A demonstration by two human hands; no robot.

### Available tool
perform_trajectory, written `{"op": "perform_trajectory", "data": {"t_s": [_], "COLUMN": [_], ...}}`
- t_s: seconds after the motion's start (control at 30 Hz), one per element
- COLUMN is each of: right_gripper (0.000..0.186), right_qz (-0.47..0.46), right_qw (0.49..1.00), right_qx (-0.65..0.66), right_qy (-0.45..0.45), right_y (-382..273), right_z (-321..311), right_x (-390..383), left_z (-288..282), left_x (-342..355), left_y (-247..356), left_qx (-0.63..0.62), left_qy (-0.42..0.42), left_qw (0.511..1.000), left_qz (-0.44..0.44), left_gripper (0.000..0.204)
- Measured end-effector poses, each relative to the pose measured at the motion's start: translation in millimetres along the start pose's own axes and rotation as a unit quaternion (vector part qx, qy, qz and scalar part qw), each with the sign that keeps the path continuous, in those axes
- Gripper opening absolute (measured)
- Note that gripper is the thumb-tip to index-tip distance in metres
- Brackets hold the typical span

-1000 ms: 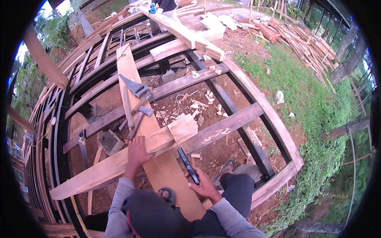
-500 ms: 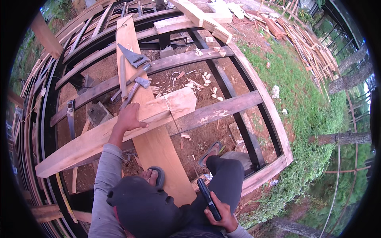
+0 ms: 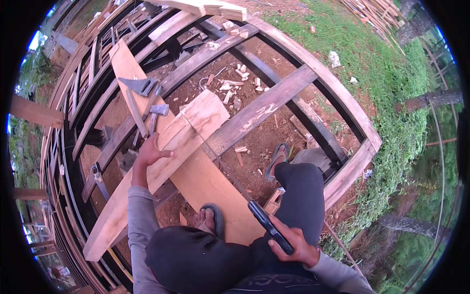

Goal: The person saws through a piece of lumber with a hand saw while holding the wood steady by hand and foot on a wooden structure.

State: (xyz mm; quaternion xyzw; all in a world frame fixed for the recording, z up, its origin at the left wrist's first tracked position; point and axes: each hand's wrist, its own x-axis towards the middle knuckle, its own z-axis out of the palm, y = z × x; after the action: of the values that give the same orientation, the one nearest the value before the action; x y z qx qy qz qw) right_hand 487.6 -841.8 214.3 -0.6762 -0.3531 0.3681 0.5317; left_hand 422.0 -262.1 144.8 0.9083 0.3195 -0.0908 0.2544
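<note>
A thick pale wooden beam lies slantwise across a wide plank and the dark frame. My left hand grips the beam near its middle, thumb stretched along the top, fingers partly hidden over the far edge. In my right hand is a handsaw with a black handle. Its thin blade, seen nearly edge-on, crosses the beam near its far end. Beyond my left hand, a hatchet and another handsaw lie on the plank beside a narrow wooden strip.
A frame of black bars and weathered wooden joists surrounds me, with gaps down to bare earth. My sandalled foot is on the plank. Wood offcuts litter the soil. Another saw hangs at left. Grass lies to the right.
The view has turned, so the beam and frame appear more slanted. My right hand and the saw handle appear farther right and higher. My left hand stays on the beam.
</note>
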Motion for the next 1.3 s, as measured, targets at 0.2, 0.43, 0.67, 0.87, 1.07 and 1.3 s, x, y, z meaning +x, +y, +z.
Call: {"op": "perform_trajectory", "data": {"t_s": [0.2, 0.43, 0.67, 0.87, 1.07, 1.3], "right_gripper": [0.071, 0.078, 0.077, 0.075, 0.077, 0.073], "right_qz": [-0.049, -0.138, -0.176, -0.185, -0.129, -0.124], "right_qw": [0.997, 0.989, 0.981, 0.979, 0.991, 0.990], "right_qx": [0.017, -0.048, -0.018, -0.047, -0.038, -0.002], "right_qy": [0.052, 0.035, 0.083, 0.071, 0.025, 0.071], "right_y": [21, 21, 42, 23, 20, 47], "right_z": [30, 11, 31, 32, -6, 46], "right_x": [213, 57, 197, 166, 55, 225], "left_z": [10, -14, 9, -7, -6, -7], "left_x": [11, 8, 23, 12, 20, 25], "left_y": [6, -17, 0, -27, -28, -23], "left_qx": [0.011, -0.030, -0.035, -0.042, -0.087, -0.106], "left_qy": [-0.012, -0.048, -0.044, -0.028, -0.042, -0.072], "left_qw": [1.000, 0.997, 0.998, 0.998, 0.995, 0.991], "left_qz": [-0.021, -0.045, -0.002, -0.042, -0.033, -0.039], "left_gripper": [0.131, 0.131, 0.129, 0.133, 0.132, 0.134]}}
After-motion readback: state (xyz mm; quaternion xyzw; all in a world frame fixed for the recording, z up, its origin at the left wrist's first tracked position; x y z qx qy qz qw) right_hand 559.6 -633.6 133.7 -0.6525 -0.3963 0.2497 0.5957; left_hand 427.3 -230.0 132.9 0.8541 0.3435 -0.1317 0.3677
